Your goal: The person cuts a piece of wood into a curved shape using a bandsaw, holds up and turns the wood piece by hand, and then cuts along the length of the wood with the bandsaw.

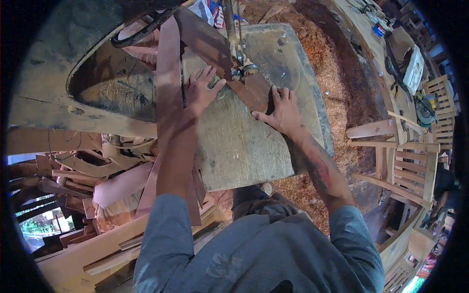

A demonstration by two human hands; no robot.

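A reddish-brown wooden board [205, 36] lies diagonally across the worn table [234, 151] of a band saw. Its near part passes under the saw's guide rollers [250, 69], and a split or cut line seems to run along it there. My left hand [201, 92] rests on the table with fingers spread, its thumb tip close to the board's left edge. At the board's near end, my right hand [284, 113] holds the corner, thumb on the end and fingers along the right side. The blade itself is hard to make out at the rollers.
The saw's large frame [39, 105] stands at left, with a long plank [168, 63] beside the table. Wood offcuts [122, 183] pile up lower left. Sawdust [337, 97] covers the floor at right, near slatted wooden pieces [410, 171] and a bench carrying a circular tool [425, 110].
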